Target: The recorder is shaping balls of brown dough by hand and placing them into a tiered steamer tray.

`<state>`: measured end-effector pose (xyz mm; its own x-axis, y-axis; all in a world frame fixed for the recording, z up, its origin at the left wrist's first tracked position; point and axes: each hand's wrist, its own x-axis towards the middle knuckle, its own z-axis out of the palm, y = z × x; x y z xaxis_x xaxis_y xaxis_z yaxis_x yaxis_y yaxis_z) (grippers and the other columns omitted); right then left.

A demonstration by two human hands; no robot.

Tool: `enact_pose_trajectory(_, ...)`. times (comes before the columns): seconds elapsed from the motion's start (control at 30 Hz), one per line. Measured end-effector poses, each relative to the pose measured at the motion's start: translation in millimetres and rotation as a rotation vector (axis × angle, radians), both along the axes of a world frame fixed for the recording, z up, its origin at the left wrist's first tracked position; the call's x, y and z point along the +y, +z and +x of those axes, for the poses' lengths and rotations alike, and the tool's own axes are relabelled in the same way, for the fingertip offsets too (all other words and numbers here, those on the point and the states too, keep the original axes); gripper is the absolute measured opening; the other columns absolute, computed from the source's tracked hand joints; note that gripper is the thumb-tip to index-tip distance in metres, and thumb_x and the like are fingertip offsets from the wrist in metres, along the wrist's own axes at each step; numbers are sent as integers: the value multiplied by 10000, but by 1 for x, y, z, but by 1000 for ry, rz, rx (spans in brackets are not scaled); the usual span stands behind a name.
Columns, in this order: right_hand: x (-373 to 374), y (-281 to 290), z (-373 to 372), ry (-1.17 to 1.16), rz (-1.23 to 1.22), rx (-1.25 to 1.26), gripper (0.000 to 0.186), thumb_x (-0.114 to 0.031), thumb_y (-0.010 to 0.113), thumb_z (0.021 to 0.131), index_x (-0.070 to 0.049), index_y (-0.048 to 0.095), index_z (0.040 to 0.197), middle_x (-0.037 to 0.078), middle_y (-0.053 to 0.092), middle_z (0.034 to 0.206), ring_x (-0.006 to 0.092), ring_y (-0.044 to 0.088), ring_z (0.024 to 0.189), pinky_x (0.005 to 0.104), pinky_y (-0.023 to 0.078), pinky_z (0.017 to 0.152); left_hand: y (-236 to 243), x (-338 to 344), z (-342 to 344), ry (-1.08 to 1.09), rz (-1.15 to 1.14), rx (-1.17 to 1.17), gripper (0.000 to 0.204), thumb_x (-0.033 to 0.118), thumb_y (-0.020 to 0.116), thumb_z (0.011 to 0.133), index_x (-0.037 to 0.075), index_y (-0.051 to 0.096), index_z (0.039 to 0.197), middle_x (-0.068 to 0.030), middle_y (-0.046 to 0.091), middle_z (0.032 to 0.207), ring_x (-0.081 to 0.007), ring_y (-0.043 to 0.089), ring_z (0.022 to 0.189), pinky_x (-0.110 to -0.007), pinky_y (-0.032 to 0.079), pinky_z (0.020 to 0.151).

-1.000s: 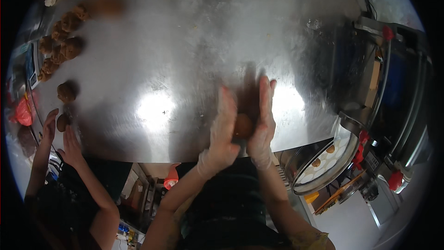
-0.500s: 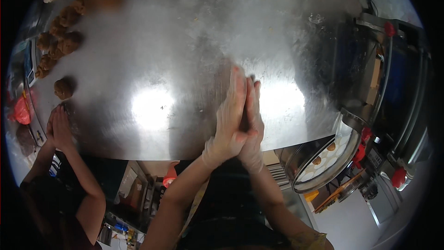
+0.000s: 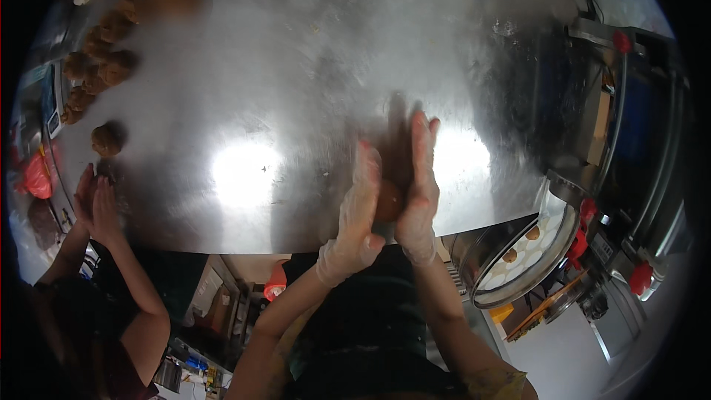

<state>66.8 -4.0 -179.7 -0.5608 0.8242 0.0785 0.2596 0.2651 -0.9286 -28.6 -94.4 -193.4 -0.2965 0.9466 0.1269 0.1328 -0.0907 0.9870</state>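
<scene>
A smooth brown dough ball (image 3: 387, 201) sits between my two palms, above the near edge of the metal table (image 3: 296, 104). My left hand (image 3: 355, 211), in a clear thin glove, presses one side of it with fingers stretched forward. From the other side my right hand (image 3: 420, 192), gloved the same way, bears on the ball with straight fingers. Between the fingertips of both hands there is a gap. Part of the ball is hidden by the palms.
At the far left lie several rough brown dough lumps (image 3: 111, 67). A co-worker's hands (image 3: 98, 207) are together near a single lump (image 3: 107, 140). To the right, a round steamer tray (image 3: 518, 263) holds small brown balls on a white perforated liner, beside a metal machine (image 3: 652, 141) with red knobs.
My palms were pressed close together, hiding the ball; now they have parted and it shows between them. The co-worker's hands have opened a little.
</scene>
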Motion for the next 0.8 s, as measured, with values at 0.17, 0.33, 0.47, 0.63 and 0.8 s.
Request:
enact_pose_trajectory(0.17,-35,-2,-1,45,-97,28,1028,-767,187,940,74,231,1529,238,235,1608,428,63,1515,507,114,1217,14,42,-13,48,-27,-153,1062,773,212,928,-78,62,1546,-326,60,1608,-474,251,1456,-449,285,1160)
enact_pose_trajectory(0.33,4,30,-12,43,-114,-77,1060,-802,183,914,52,214,1542,222,193,1626,426,38,1517,494,98,1221,6,2,4,81,27,95,1068,764,241,933,-94,53,1540,-312,8,1618,-467,102,1499,-481,184,1202)
enact_pose_trajectory(0.47,-41,0,3,83,0,-37,985,-753,156,949,27,241,1545,223,218,1619,440,96,1509,524,103,1216,14,39,-9,51,-107,-309,1122,798,252,906,-101,18,1535,-329,-8,1610,-466,61,1502,-497,153,1209)
enact_pose_trajectory(0.63,5,21,-8,75,-134,-88,1011,-770,163,938,39,256,1538,229,236,1611,443,92,1509,518,111,1215,0,-3,11,33,-3,-15,1046,744,220,949,-99,33,1538,-320,0,1615,-464,54,1504,-492,143,1211)
enact_pose_trajectory(0.8,-40,18,-3,-57,-144,-83,969,-727,174,966,60,270,1523,231,247,1606,448,90,1508,519,104,1217,-4,34,-21,6,-8,-72,1005,740,177,952,-57,71,1556,-308,32,1620,-454,69,1507,-505,147,1207)
